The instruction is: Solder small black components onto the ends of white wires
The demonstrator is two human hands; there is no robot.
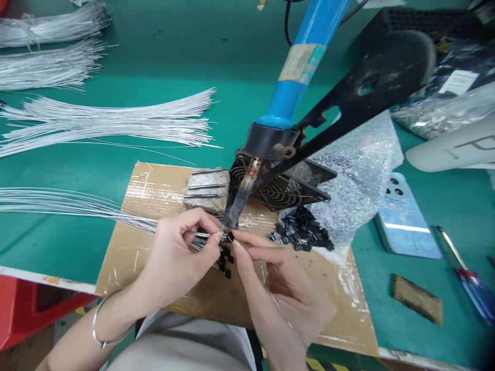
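Observation:
My left hand (185, 257) is closed, thumb and forefinger pinching the end of a white wire (201, 235). More white wires (135, 219) run from under that hand to the left. Fingers of my right hand (282, 283) are closed on a thin silvery solder wire (284, 315), which trails across the palm. Both hands' fingertips nearly meet under the tip of a blue soldering iron (240, 198), which a black bracket (348, 103) holds at a slant. Small black connectors (225, 263) sit below the fingertips; the joint itself is mostly hidden.
Loose black connectors (303, 229) lie by bubble wrap (358, 190) and a black fan (278, 190). Metal tips rest on a grey block (207, 190) on the cardboard (147, 188). Wire bundles (116, 123) lie left; a phone (406, 221) and a screwdriver (469, 283) right.

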